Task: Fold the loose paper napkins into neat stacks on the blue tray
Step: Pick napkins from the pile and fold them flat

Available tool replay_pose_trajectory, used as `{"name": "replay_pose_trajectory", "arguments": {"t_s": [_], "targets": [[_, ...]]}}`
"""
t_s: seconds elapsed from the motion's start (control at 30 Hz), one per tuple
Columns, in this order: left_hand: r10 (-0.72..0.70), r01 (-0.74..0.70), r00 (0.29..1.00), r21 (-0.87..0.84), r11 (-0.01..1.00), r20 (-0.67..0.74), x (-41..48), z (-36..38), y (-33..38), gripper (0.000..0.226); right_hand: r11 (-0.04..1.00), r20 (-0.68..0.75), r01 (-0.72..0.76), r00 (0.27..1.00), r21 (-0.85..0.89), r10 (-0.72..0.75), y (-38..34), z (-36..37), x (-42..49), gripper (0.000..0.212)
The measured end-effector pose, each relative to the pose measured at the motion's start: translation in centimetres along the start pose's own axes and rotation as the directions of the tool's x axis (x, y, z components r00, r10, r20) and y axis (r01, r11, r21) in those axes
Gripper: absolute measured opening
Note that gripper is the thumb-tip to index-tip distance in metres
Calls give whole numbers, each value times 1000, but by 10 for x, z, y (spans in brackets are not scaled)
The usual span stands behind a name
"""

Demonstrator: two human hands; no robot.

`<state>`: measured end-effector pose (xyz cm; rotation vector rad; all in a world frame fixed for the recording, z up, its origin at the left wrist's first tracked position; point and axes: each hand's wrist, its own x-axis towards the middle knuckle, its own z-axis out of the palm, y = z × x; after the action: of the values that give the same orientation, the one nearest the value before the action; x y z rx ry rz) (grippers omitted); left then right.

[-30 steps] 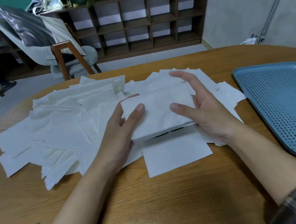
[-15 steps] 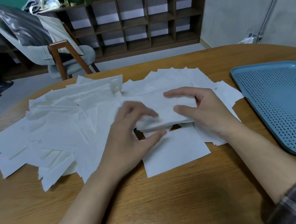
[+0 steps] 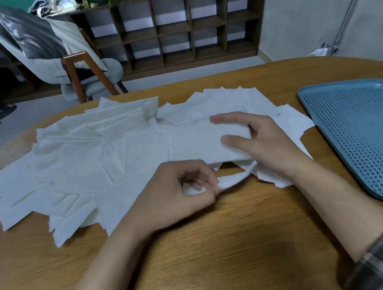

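Napkins (image 3: 83,161) lie in a big messy heap on the table (image 3: 226,251), from about 9 o'clock round to 1 o'clock. None are on the blue tray (image 3: 302,93) yet. It sits well apart from the heap, at 3 o'clock.

Our right hand (image 3: 262,144) lies with straight fingers on a folded napkin (image 3: 200,143) near the middle and holds it down. Our left hand (image 3: 180,191) is curled and pinches the edge of a loose sheet (image 3: 233,179), at 6 o'clock from the folded napkin. We think the far end of the loose sheet goes under our right hand, but we cannot see it.

What could go wrong? The paper looks thin and soft. If we tug hard while our right hand pins it, it may rip. If our right hand lets up, the folded napkin may pop open or slide, and the fold will come out crooked. The pull could also drag other sheets along. Some near the table edge at 8 o'clock could slip off. The tray is off to the side too, so a stack we carry with a loose hold may fan out on the way.
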<state>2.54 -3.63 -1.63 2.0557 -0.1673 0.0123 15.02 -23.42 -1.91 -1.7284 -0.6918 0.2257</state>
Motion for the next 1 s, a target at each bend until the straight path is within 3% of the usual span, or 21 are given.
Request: {"name": "replay_pose_trajectory", "arguments": {"t_s": [0.1, 0.23, 0.3, 0.4, 0.57, 0.8, 1.0], "targets": [[-13, -5, 992, -141, 990, -123, 2, -8, 2, 17, 997, 30, -17, 999, 69, 15, -8, 2, -1, 25], [-53, -22, 939, -215, 976, -339, 7, -12, -1, 7, 990, 90, -70, 994, 121, 59, -10, 2, -3, 50], [-81, -8, 911, -214, 977, -404, 9, -13, -3, 4, 991, 94, -57, 995, 125, 46, -10, 4, -4, 41], [-82, -7, 885, -190, 982, -458, 12, -13, -5, 9, 991, 85, -37, 996, 130, 26, -10, 7, -5, 20], [-99, 21, 871, -166, 986, -481, 11, -13, -8, 24, 986, 81, -52, 996, 158, 40, -8, 7, -5, 28], [-95, 7, 828, -159, 987, -552, 10, -12, -8, 22, 985, 119, -19, 993, 171, -2, -11, 11, -7, 56], [-62, -9, 810, -118, 993, -584, 12, -12, -13, 21, 989, 158, -21, 987, 149, -3, -10, 12, -8, 61]]}}
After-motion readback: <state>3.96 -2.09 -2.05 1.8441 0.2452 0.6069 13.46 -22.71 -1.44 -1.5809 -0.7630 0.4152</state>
